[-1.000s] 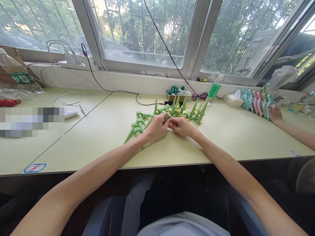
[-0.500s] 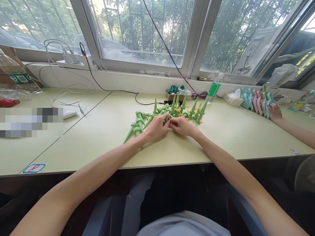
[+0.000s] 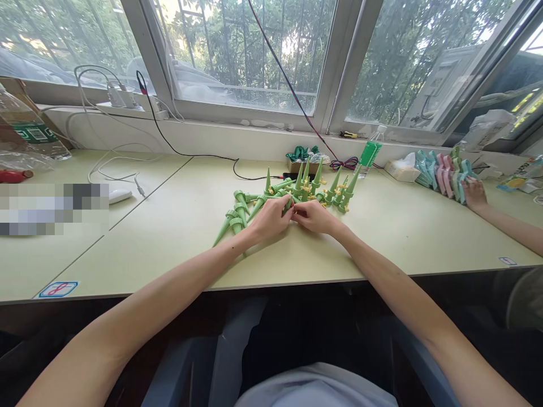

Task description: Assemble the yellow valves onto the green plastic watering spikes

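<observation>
My left hand (image 3: 272, 217) is closed around a green plastic watering spike (image 3: 288, 204), most of it covered by my fingers. Right against it, my right hand (image 3: 313, 217) is pinched at the spike's near end; whatever small part sits between those fingertips is hidden. Several green spikes (image 3: 240, 210) with ridged caps lie loose beside my left hand. Behind and right of my hands, more spikes (image 3: 333, 186) stand points up, with small yellow valves (image 3: 311, 197) on them.
A small box with green bundles (image 3: 302, 159) stands behind the spikes, near a water bottle (image 3: 369, 151). At right, a person's hand (image 3: 474, 192) touches a row of pastel plastic pieces (image 3: 445, 174). Cables (image 3: 114, 169) and a blurred-out patch occupy the left side.
Both hands stay together in nearly the same place, still closed at the spike. The view has shifted very slightly; the other things have not visibly moved.
</observation>
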Action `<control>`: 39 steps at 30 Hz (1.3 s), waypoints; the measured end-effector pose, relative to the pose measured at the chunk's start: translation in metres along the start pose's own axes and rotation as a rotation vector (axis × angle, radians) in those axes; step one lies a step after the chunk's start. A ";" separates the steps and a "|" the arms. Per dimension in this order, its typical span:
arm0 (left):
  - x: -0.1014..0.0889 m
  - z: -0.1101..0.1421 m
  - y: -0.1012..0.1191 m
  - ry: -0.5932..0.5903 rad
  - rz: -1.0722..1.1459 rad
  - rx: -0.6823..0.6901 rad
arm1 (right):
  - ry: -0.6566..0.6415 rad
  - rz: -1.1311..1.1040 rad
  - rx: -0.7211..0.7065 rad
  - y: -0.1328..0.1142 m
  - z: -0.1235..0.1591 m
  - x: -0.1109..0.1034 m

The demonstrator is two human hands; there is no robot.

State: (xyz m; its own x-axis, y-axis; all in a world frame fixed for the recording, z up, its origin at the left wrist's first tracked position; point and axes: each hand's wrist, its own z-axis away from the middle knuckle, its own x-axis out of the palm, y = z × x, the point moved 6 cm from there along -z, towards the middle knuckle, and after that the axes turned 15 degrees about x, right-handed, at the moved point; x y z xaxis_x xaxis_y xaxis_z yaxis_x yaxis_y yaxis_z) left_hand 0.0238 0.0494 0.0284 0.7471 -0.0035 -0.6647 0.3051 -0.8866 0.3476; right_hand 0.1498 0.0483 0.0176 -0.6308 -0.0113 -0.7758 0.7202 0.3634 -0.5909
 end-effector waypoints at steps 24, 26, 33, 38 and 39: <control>0.001 -0.002 0.001 -0.013 0.020 0.061 | 0.030 -0.008 -0.017 0.002 0.000 -0.002; 0.001 -0.002 0.001 -0.005 0.017 0.065 | 0.020 -0.018 -0.014 0.003 0.000 -0.001; -0.001 -0.001 0.001 0.006 0.012 0.064 | -0.005 -0.047 -0.013 0.004 -0.001 0.000; -0.001 -0.001 -0.002 0.018 0.020 0.050 | 0.004 -0.056 -0.008 0.002 0.000 0.000; -0.001 -0.001 -0.002 0.021 0.022 0.048 | 0.004 -0.056 -0.006 0.002 0.000 0.000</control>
State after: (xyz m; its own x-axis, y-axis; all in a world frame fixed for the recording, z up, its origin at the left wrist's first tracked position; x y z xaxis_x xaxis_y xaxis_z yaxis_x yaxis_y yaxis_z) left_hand 0.0229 0.0516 0.0291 0.7658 -0.0133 -0.6429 0.2605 -0.9076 0.3291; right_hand 0.1511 0.0490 0.0167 -0.6713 -0.0287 -0.7406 0.6818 0.3679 -0.6323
